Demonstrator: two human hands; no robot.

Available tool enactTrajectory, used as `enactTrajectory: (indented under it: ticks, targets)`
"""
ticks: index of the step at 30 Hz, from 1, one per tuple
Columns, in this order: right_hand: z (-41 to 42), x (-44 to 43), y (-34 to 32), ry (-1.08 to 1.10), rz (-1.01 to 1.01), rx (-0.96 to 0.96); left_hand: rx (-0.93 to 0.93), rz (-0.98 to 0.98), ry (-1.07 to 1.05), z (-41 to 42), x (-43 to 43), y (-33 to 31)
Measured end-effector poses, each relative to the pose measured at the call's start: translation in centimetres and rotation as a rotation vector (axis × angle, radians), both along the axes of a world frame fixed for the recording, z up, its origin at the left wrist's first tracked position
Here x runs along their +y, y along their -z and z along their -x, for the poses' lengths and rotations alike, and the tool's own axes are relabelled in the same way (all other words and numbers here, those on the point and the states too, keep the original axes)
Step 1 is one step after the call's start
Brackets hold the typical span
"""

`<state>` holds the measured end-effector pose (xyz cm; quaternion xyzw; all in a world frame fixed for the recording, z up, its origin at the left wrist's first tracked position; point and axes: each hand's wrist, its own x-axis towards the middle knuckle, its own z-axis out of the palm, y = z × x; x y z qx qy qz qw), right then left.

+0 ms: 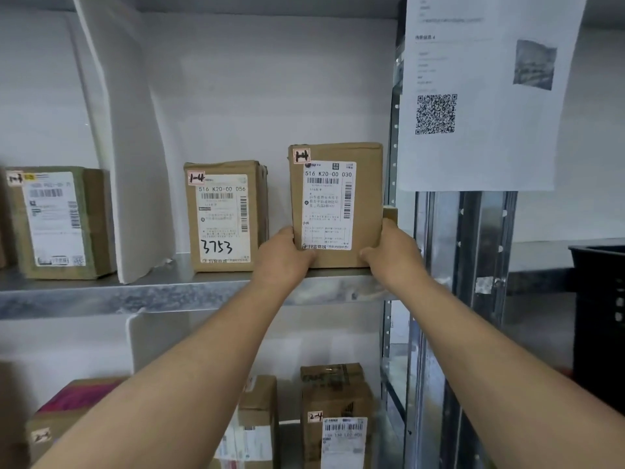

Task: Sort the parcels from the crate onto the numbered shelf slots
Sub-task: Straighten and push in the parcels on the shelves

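Both hands, left (285,257) & right (392,252), are gripped round the box (338,204), held upright on the shelf (152,292), right of another box (225,216).

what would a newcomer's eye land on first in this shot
The left hand and right hand hold the lower corners of a brown parcel standing upright on the metal shelf, near its right end. Just left of it stands a second parcel with 3753 handwritten on its label. At upper right a printed sheet with a QR code hangs over the shelf post.
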<state>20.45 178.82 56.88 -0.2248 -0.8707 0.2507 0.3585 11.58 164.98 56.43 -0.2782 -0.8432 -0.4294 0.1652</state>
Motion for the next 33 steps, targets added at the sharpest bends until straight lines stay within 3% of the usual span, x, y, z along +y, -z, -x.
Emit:
enactTrajectory:
  ticks: [16,20,24,29,33]
  targets:
    - [-0.5,-1.1,0.8,0.102,-0.032,-0.066,0.036,0.025,0.022,-0.8,-0.6,0.4]
    - [-2.0,-3.4,0.3,0.141,-0.232,0.025,0.171,-0.064,0.071,-1.7,-3.7,1.4]
    - [-2.1,-7.4,-0.4,0.049,-0.383,0.137,0.336,-0.153,-0.053,-0.5,-8.8,1.6]
    - [1.6,-12.5,-0.6,-0.142,-0.188,0.019,0.172,-0.089,-0.182,3.5,-13.2,0.6]
    - [5.0,-14.2,-1.0,-0.183,-0.064,-0.078,-0.003,-0.056,-0.118,5.9,-13.8,-0.1]
